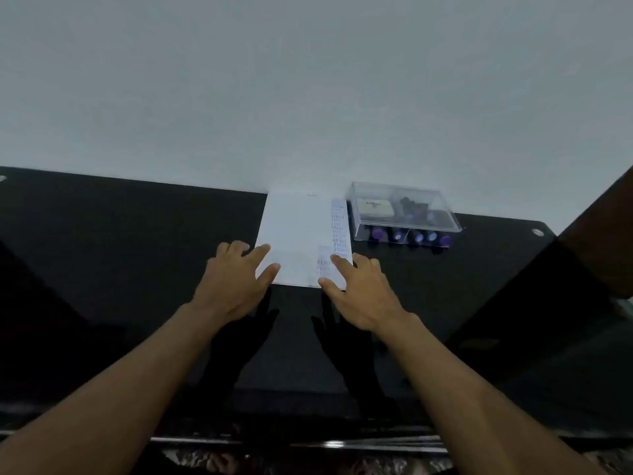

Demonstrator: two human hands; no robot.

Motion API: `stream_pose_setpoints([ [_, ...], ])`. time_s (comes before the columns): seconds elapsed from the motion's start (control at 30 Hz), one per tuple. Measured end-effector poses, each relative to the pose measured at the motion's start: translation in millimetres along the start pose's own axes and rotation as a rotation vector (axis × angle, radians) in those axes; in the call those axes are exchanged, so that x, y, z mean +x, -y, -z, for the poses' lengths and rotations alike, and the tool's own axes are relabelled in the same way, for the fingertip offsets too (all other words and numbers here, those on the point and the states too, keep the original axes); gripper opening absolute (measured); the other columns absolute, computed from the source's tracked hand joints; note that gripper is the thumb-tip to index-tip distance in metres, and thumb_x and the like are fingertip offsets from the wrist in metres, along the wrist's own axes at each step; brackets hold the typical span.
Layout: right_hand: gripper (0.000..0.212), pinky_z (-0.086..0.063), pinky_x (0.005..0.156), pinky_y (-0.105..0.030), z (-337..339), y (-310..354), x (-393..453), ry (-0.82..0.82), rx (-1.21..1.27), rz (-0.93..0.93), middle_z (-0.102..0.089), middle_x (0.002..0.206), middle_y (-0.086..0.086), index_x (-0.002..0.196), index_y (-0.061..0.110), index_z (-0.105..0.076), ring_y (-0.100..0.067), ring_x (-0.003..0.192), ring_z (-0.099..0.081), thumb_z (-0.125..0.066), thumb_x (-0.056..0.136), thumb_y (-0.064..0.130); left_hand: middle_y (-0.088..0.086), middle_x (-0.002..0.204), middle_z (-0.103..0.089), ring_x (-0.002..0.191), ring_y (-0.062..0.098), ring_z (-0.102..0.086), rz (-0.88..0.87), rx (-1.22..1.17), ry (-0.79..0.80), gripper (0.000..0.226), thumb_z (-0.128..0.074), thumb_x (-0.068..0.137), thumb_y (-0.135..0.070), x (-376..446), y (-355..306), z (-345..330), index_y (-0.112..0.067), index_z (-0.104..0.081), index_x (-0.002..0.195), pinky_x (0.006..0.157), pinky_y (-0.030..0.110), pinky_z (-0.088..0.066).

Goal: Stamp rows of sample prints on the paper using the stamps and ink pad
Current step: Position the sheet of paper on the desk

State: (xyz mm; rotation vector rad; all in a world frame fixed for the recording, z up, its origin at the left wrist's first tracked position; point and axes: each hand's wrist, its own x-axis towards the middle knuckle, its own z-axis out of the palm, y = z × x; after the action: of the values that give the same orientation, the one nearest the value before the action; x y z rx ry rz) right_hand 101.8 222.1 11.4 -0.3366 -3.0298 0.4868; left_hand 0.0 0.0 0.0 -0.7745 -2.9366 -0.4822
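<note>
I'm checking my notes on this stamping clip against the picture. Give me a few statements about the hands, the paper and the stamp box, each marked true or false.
1. Both hands rest on the near end of the paper. True: the left hand is at its left corner, the right hand at its right.
2. The right hand holds a stamp. False: its fingers lie straight on the sheet and hold nothing.
3. Prints run along the paper's right edge. True.
4. The clear box sits left of the paper. False: it sits to the right.
5. The paper's left part is covered with prints. False: it looks blank.
</note>
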Motion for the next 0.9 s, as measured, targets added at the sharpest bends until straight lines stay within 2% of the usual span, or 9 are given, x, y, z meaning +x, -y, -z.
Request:
stream_pose_setpoints([
  [0.2,0.061,-0.036,0.101,-0.046,-22,-14,35,0.017,-0.082,-0.104,-0.044,0.140,-0.014,0.145,0.034,-0.037,-0.031,0.123,-0.036,-0.032,0.093,0.067,0.013,0.133,-0.051,0.123,0.030,-0.039,0.125,-0.036,0.081,0.056,-0.042,0.100,-0.055,32,1,-28,-0.028,-0.044,0.149,0.098,0.045,-0.044],
  [0.33,0.057,-0.039,0.095,-0.042,-33,-15,42,-0.039,-0.142,-0.101,-0.050,0.130,-0.012,0.141,0.034,-0.041,-0.027,0.114,-0.038,-0.033,0.094,0.065,0.014,0.127,-0.050,0.118,0.028,-0.041,0.189,-0.100,0.040,0.053,-0.053,0.099,-0.047,42,-3,-40,-0.025,-0.047,0.147,0.099,0.040,-0.041],
  [0.43,0.055,-0.039,0.096,-0.040,-38,-17,45,-0.061,-0.133,-0.099,-0.048,0.129,-0.011,0.140,0.034,-0.043,-0.026,0.113,-0.037,-0.039,0.094,0.063,0.015,0.127,-0.054,0.122,0.030,-0.046,0.271,-0.238,0.004,0.054,-0.067,0.093,-0.039,51,-5,-45,-0.022,-0.052,0.142,0.100,0.038,-0.040],
  [0.5,0.054,-0.038,0.096,-0.040,-39,-16,46,-0.069,-0.139,-0.102,-0.048,0.128,-0.011,0.139,0.034,-0.045,-0.026,0.113,-0.037,-0.042,0.093,0.062,0.011,0.127,-0.060,0.123,0.029,-0.050,0.348,-0.370,-0.023,0.052,-0.074,0.089,-0.027,56,-7,-41,-0.017,-0.058,0.137,0.100,0.036,-0.043],
  [0.6,0.053,-0.038,0.097,-0.040,-40,-15,47,-0.073,-0.139,-0.114,-0.046,0.128,-0.011,0.137,0.035,-0.048,-0.026,0.114,-0.036,-0.044,0.093,0.062,-0.003,0.103,-0.060,0.117,0.026,-0.057,0.470,-0.452,-0.026,0.047,-0.075,0.083,-0.013,63,-9,-36,-0.013,-0.061,0.128,0.102,0.040,-0.048],
  [0.77,0.051,-0.038,0.096,-0.040,-39,-14,47,-0.072,-0.136,-0.121,-0.046,0.129,-0.011,0.136,0.035,-0.050,-0.026,0.115,-0.036,-0.044,0.093,0.062,0.007,0.121,-0.058,0.114,0.029,-0.055,0.570,-0.490,-0.010,0.050,-0.075,0.078,-0.008,71,-12,-38,-0.016,-0.058,0.124,0.092,0.043,-0.053],
  [0.9,0.052,-0.038,0.096,-0.039,-39,-13,47,-0.070,-0.133,-0.117,-0.047,0.127,-0.011,0.135,0.034,-0.051,-0.026,0.114,-0.036,-0.044,0.093,0.063,0.015,0.131,-0.047,0.119,0.033,-0.048,0.588,-0.471,0.012,0.055,-0.073,0.082,-0.007,74,-24,-37,-0.017,-0.052,0.132,0.077,0.035,-0.043],
])
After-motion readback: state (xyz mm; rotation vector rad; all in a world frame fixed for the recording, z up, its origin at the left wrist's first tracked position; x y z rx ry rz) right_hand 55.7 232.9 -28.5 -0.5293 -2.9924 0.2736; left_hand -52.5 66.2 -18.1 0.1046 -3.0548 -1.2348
